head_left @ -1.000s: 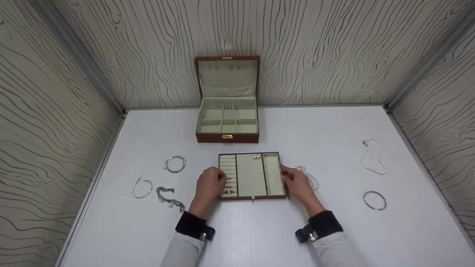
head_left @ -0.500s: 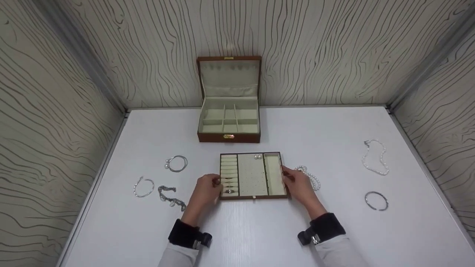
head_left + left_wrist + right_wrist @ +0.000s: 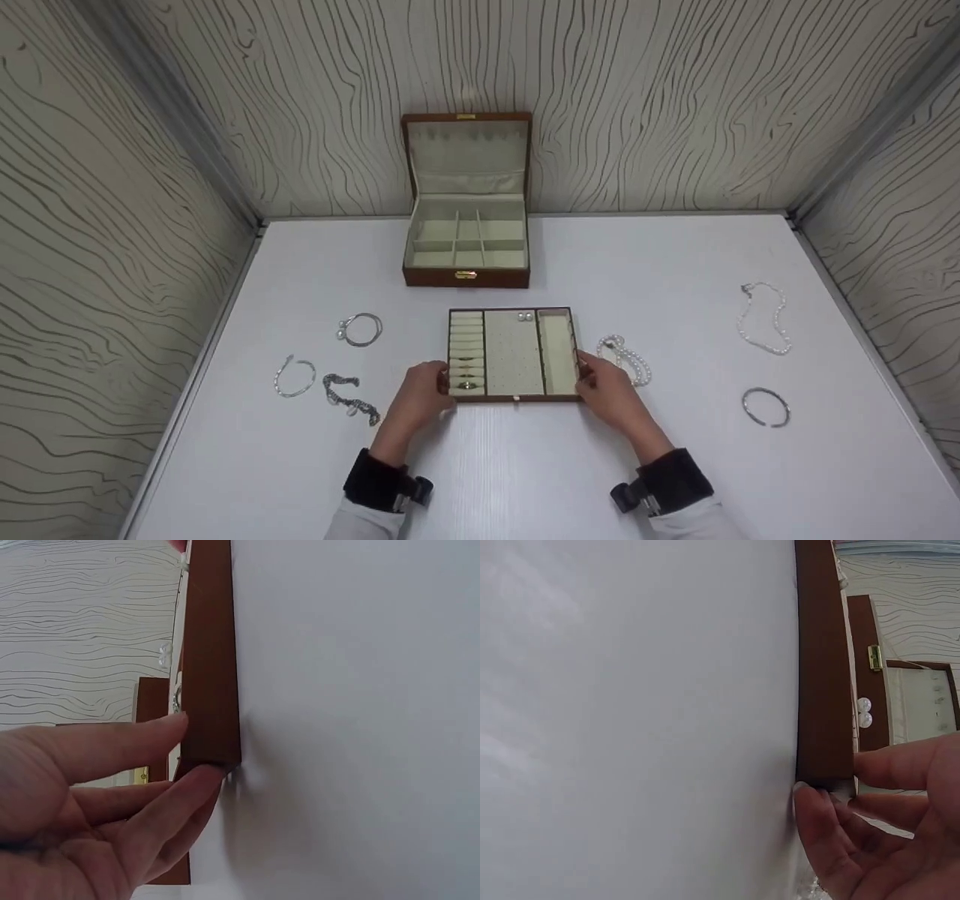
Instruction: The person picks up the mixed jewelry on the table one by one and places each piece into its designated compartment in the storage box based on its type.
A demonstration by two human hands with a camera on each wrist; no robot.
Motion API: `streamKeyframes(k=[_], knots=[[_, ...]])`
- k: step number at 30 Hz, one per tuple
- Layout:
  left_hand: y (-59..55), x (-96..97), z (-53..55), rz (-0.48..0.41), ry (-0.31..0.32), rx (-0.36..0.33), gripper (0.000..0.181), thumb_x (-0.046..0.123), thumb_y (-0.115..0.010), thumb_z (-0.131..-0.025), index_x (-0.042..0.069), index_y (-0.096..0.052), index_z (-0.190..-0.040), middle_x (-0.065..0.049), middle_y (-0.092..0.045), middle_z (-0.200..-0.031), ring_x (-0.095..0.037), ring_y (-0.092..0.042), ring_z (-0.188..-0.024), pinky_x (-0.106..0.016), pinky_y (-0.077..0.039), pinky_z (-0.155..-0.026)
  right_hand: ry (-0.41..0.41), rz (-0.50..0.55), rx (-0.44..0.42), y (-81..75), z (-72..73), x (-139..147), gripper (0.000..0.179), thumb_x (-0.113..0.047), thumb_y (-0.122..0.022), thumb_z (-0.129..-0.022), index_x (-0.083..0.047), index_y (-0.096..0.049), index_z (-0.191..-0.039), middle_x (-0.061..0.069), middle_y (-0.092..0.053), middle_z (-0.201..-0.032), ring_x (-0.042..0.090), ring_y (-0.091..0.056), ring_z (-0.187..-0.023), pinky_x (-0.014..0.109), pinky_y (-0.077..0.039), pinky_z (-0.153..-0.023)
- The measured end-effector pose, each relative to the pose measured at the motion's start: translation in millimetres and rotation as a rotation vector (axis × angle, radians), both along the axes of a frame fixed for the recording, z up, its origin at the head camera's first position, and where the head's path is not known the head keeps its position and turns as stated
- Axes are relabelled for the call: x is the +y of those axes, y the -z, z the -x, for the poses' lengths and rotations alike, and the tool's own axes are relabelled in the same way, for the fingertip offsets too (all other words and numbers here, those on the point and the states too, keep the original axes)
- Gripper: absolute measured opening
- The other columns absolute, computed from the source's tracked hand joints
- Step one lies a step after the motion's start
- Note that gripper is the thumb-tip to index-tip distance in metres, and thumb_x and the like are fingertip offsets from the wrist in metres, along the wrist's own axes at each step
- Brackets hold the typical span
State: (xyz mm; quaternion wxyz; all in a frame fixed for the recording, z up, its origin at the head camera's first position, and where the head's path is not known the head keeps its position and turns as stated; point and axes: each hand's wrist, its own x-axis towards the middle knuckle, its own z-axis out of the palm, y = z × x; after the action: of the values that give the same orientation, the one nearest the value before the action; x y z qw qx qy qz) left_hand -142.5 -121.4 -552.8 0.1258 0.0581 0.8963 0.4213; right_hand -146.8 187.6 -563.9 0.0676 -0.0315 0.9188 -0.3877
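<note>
A brown jewelry tray (image 3: 514, 356) lies between my hands in the head view. My left hand (image 3: 418, 396) holds its left side near the front corner; in the left wrist view the thumb (image 3: 161, 736) lies at the upper edge, other fingers against the corner. On the opposite side my right hand (image 3: 611, 394) grips the tray's right edge, and the right wrist view shows fingertips (image 3: 814, 802) at the lower corner. Several rings (image 3: 468, 385) sit in the front ring slots. Two pearl earrings (image 3: 525, 316) are on the tray's middle pad. The right-hand compartment holds nothing.
Behind the tray stands an open brown jewelry box (image 3: 466, 279) with bare compartments. Bracelets (image 3: 363, 330) (image 3: 295, 377) and a chain (image 3: 350, 399) lie left. A pearl strand (image 3: 636, 365), pearl necklace (image 3: 765, 319) and bangle (image 3: 766, 407) lie right. Patterned walls (image 3: 480, 60) surround the table.
My left hand has left the ring slots and moved to the tray's left side, front corner. My right hand has slid slightly toward the front along the right edge.
</note>
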Motion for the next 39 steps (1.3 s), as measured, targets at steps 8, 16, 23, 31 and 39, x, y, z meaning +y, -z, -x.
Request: streamKeyframes(k=[8,16,23,31,39], knots=[[2.4,11.2,1.1,-0.022,0.0,0.01,0.034,-0.014,-0.07,-0.072,-0.007,-0.067,-0.106,-0.009,-0.064,-0.086,-0.02,-0.059,-0.078,-0.034,-0.052,-0.068,0.058,-0.03,-0.014,-4.6,-8.0,9.1,0.045,0.005,-0.063,-0.086,0.009,-0.055,-0.131,0.018,-0.066,-0.105,0.029,-0.065,-0.093,0.042,-0.053,-0.08],[4.1,26.9,-1.0,-0.039,0.004,0.052,0.02,0.001,-0.071,-0.083,0.0,-0.072,-0.103,-0.001,-0.064,-0.078,-0.013,-0.054,-0.071,-0.03,-0.046,-0.064,0.103,-0.035,-0.025,-5.4,-8.8,25.2,0.04,0.005,-0.061,-0.088,0.01,-0.057,-0.128,0.024,-0.066,-0.112,0.037,-0.063,-0.104,0.046,-0.052,-0.087],[8.7,41.0,3.3,-0.113,0.063,0.05,0.031,-0.003,-0.069,-0.083,-0.001,-0.068,-0.114,-0.008,-0.07,-0.096,-0.018,-0.065,-0.087,-0.032,-0.054,-0.077,0.163,-0.032,-0.056,-6.1,-5.4,38.8,0.038,0.005,-0.058,-0.091,0.01,-0.057,-0.128,0.026,-0.064,-0.115,0.037,-0.062,-0.106,0.046,-0.051,-0.087],[8.8,62.2,16.1,-0.077,0.104,0.056,0.03,0.001,-0.069,-0.082,0.0,-0.066,-0.112,-0.006,-0.066,-0.09,-0.017,-0.056,-0.08,-0.031,-0.047,-0.07,0.207,-0.033,-0.052,-6.6,-2.0,55.0,0.038,0.006,-0.056,-0.09,0.011,-0.057,-0.128,0.028,-0.064,-0.114,0.039,-0.062,-0.103,0.042,-0.054,-0.079],[4.1,87.4,25.8,-0.07,0.123,0.032,0.029,0.003,-0.072,-0.081,0.001,-0.065,-0.11,-0.005,-0.062,-0.085,-0.015,-0.051,-0.075,-0.031,-0.046,-0.067,0.248,-0.048,-0.038,-10.1,1.3,74.2,0.039,0.008,-0.052,-0.089,0.013,-0.056,-0.127,0.032,-0.061,-0.116,0.044,-0.06,-0.105,0.042,-0.054,-0.076]])
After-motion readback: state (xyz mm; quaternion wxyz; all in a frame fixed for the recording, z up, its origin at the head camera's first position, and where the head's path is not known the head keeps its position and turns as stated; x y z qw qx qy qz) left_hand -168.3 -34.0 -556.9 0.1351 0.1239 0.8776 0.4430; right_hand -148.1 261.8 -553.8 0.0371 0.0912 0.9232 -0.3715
